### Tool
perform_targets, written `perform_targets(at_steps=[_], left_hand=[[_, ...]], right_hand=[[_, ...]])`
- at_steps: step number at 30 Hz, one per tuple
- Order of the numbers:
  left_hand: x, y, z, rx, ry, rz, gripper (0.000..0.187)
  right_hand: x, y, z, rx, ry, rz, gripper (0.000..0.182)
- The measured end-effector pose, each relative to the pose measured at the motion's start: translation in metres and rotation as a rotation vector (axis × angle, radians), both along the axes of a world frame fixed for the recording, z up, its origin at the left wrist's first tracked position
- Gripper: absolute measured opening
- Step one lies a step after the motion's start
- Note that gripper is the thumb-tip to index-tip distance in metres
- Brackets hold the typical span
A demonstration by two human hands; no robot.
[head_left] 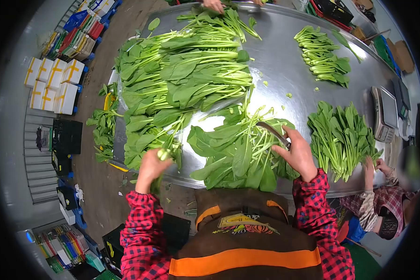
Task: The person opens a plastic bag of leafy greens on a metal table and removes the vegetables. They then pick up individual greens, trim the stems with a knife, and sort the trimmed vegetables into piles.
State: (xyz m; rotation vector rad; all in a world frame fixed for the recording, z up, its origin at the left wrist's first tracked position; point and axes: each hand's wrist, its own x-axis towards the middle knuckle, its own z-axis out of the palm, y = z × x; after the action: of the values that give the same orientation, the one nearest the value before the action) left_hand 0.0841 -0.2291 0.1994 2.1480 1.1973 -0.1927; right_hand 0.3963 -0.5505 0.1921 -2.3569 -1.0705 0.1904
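Observation:
My left hand (154, 167) is closed round the stem ends of some leafy greens, whose leaves hang down beside the table's near edge. My right hand (297, 151) grips a curved knife (274, 132), its blade pointing left over the loose heap of greens (240, 156) in front of me. That heap has its leaves toward me and its cut stems mixed in. Left of it, a large pile of greens (172, 74) lies in rows with stems mostly pointing right. All rest on the metal table (280, 60).
Two bunches (323, 56) (343, 137) lie at the right, near a weighing scale (385, 114). A co-worker's hands (368, 170) touch the nearer bunch. Another person's hands (213, 5) are at the far edge. White boxes (66, 95) and crates (66, 136) stand at the left.

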Motion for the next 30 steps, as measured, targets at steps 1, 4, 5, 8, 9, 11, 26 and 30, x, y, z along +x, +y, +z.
perform_targets(at_steps=[1,4,5,8,9,11,26,30], left_hand=[[-0.001,0.006,-0.006,-0.002,0.001,-0.003,0.026],[0.025,0.023,-0.009,0.178,-0.076,0.098,0.028],[0.04,0.03,-0.018,0.259,-0.044,0.062,0.03],[0.081,0.049,-0.058,0.356,0.082,0.018,0.034],[0.09,0.054,-0.075,0.372,0.186,0.003,0.035],[0.097,0.064,-0.105,0.379,0.228,-0.01,0.035],[0.125,-0.051,-0.011,-0.374,-0.346,-0.008,0.027],[0.135,-0.095,0.014,-0.371,-0.433,-0.021,0.025]], right_hand=[[0.001,0.001,-0.005,-0.012,0.138,0.002,0.043],[-0.008,0.009,-0.007,-0.056,0.327,0.028,0.041],[-0.012,0.016,-0.005,-0.076,0.37,0.058,0.04],[-0.023,0.024,-0.002,0.002,0.382,0.146,0.038],[-0.025,0.024,-0.004,0.021,0.356,0.165,0.037],[-0.027,0.02,-0.004,0.021,0.363,0.156,0.037],[-0.049,0.043,-0.006,0.186,0.169,0.133,0.021],[-0.057,0.052,0.01,0.222,0.057,0.181,0.018]])
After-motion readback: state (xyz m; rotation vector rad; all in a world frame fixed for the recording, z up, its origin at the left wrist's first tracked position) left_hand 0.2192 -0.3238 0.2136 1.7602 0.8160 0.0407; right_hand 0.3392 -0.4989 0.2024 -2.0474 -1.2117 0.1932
